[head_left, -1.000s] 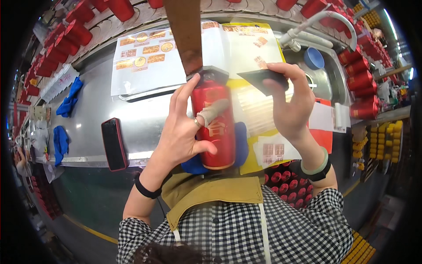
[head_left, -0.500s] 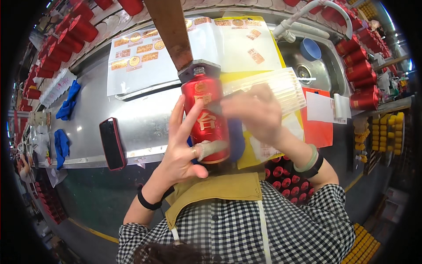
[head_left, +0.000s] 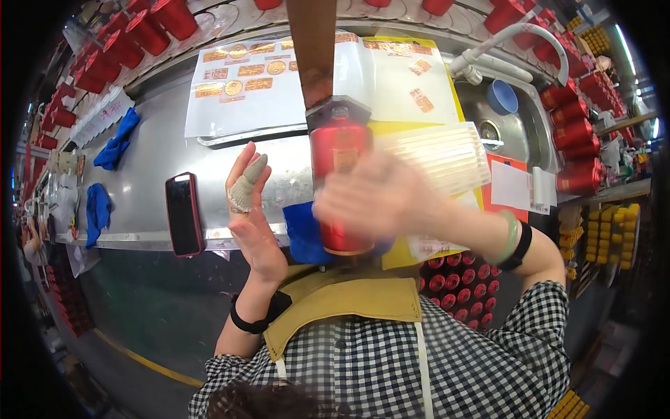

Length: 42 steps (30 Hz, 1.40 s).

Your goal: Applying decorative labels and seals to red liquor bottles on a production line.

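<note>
Head camera is showing a glossy red cylindrical bottle with gold print (head_left: 340, 143) in the middle of a shiny steel worktable (head_left: 153, 160), in front of the person. Its neck end is pointing away from the person and is meeting a dark grey angular bracket (head_left: 321, 112), while its base is pointing toward the apron. A blue soft cloth (head_left: 299, 220) is showing at the left side of the bottle

The bare right hand (head_left: 380, 199) is passing across the front of the bottle and is covering much of its lower half. This hand is blurring strongly, so one cannot tell how far its fingers are opening, nor whether they are gripping something or touching the bottle

The bare left hand (head_left: 252, 223) is staying apart from the bottle, at its left. Its fingers are pointing up, loosely extended and slightly bending, and they are holding nothing that is visible. One finger is wearing a beige-grey finger cover (head_left: 249, 185)

Further left, a black smartphone in a red case (head_left: 183, 213) is lying near the table edge. Beyond the bracket, a white sheet with gold labels (head_left: 223, 119) is lying flat. At the right, a pale ribbed plastic sheet (head_left: 447, 157) is lying just beside the right hand, and a round blue bowl (head_left: 502, 96) is sitting in a steel sink (head_left: 532, 129)
</note>
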Tool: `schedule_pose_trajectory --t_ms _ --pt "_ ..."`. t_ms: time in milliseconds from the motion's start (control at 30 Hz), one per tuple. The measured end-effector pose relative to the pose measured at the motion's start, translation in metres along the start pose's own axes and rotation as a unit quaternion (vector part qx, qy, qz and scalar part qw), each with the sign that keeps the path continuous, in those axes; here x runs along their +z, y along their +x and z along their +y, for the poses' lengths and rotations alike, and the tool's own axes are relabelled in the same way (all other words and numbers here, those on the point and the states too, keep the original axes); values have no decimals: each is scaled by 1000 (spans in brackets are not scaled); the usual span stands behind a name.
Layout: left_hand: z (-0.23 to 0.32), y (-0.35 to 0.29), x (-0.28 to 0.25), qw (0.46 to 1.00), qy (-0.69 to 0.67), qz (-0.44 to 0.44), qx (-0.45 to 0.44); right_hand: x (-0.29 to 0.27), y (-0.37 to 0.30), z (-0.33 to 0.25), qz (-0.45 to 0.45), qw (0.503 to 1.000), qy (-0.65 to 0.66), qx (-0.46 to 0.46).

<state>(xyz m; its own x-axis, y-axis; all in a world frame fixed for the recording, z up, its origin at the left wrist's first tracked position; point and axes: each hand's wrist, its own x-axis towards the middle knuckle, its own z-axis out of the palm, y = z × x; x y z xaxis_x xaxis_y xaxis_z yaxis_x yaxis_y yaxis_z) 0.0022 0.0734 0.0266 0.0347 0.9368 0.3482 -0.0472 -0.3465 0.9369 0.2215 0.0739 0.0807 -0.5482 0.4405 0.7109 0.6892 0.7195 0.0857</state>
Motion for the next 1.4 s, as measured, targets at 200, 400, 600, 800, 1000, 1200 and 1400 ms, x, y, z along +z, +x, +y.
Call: schedule_pose_trajectory --t_ms 200,400,600,800,1000,1200,1400 --pt "-3 -3 -8 999 -14 32 -27 29 23 18 -82 992 61 67" --pt "-9 -5 -14 999 -17 30 -32 24 2 6 -27 999 -18 -42" --pt "-16 -8 -12 996 -51 2 -76 24 -3 6 -31 988 144 46" --pt "-16 -12 -8 993 -51 -37 -95 18 -35 38 -18 995 91 45" --pt "-16 -12 -1 988 -37 -84 -128 2 -34 -14 -51 974 220 29" --pt "-8 -1 16 989 49 -122 -66 -3 -15 57 74 974 -1 214" --pt "14 12 26 914 332 -223 65 -18 -18 23 77 930 116 339"
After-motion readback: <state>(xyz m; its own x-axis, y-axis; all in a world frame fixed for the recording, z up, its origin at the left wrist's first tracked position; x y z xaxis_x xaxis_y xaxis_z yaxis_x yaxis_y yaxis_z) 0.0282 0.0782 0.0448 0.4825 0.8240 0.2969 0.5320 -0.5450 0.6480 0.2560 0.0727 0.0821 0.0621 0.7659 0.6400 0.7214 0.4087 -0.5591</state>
